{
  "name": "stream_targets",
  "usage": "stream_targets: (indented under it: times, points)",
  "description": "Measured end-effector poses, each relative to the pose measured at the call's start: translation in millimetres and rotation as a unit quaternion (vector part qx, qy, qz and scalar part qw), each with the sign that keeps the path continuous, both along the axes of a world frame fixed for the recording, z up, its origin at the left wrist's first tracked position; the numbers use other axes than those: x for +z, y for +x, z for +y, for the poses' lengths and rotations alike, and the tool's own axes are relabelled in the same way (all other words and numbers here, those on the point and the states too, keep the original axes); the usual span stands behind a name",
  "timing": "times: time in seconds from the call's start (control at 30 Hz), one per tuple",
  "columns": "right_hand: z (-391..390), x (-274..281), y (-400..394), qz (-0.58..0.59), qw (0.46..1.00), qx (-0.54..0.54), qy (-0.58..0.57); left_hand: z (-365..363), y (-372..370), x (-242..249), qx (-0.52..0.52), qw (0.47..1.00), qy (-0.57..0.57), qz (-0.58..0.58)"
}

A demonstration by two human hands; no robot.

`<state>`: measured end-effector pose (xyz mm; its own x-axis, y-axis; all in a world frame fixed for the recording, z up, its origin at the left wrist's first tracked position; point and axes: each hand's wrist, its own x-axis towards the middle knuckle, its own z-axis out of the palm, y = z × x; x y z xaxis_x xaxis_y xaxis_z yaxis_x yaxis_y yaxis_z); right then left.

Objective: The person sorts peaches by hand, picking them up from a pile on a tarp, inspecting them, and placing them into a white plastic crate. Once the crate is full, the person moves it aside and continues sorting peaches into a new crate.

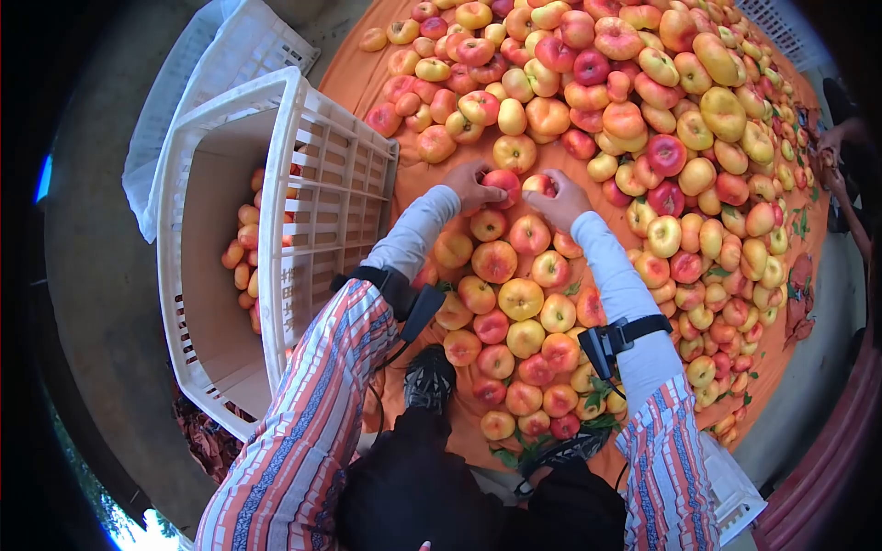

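My left hand (469, 186) is closed around a red flat peach (503, 187). Just to its right, my right hand (564, 202) grips another red-and-yellow flat peach (540, 185) with thumb and fingers. The two fruits are close together above the orange cloth (418, 179). Below my hands, several yellow and red flat peaches (521, 298) lie side by side. Beyond them spreads a large heap of the same fruit (643, 101).
At my left, a white plastic crate (276, 230) lined with cardboard holds several peaches (246, 248). Behind it is another white crate (262, 41). Further crates show at lower right (730, 487) and upper right (785, 32). Another person's hand (831, 142) is at the far right.
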<state>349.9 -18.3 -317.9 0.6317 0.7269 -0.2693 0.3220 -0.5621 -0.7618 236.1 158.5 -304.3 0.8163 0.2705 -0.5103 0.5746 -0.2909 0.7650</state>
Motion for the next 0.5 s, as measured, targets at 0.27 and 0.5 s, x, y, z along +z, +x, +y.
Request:
stream_targets:
  times: [0.27,0.5]
  points:
    - [-19,69,-10,0.600,0.691,-0.146,0.376,-65,-33,30,0.287,0.534,-0.774,-0.182]
    - [-3,93,-36,0.363,0.832,-0.191,0.374,-95,-38,58,0.257,0.504,-0.775,-0.282]
